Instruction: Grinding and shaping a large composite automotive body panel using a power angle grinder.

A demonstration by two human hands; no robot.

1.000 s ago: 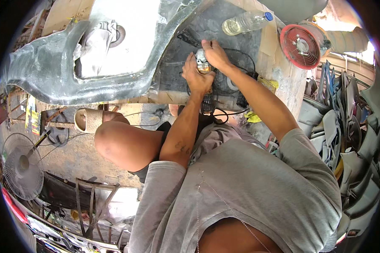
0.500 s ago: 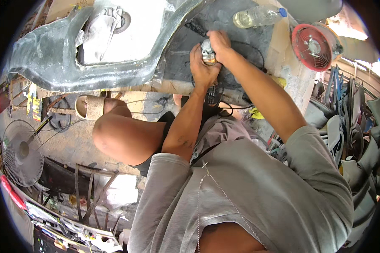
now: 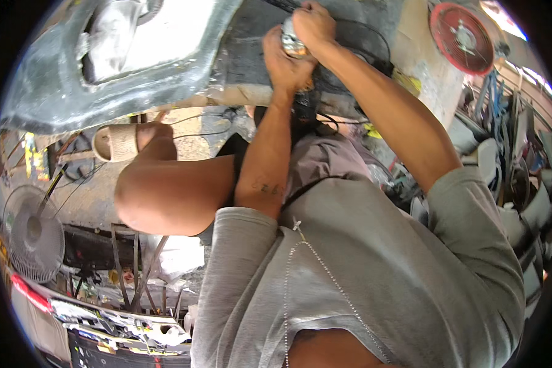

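An angle grinder (image 3: 292,43) with a silver gear head and a dark body is at the top middle, over the dark grey work surface (image 3: 245,58). My left hand (image 3: 284,66) wraps round it from the left, fingers closed. My right hand (image 3: 313,26) is closed against the right side of its head, with the fingers curled at the far end. Both hands hide most of the tool, and I cannot see its disc. To the left lies a large dark grey moulded panel (image 3: 159,98) with a wide opening.
A red round fan (image 3: 462,38) stands at the far right. A black cable (image 3: 383,43) loops right of my hands. Another fan (image 3: 35,233) stands at the left, near a metal frame (image 3: 135,264). Grey scrap parts (image 3: 521,178) crowd the right side.
The view has shifted, so hands, grinder and panel sit higher in the picture. The clear bottle at the top has left view. Both hands keep their hold on the grinder.
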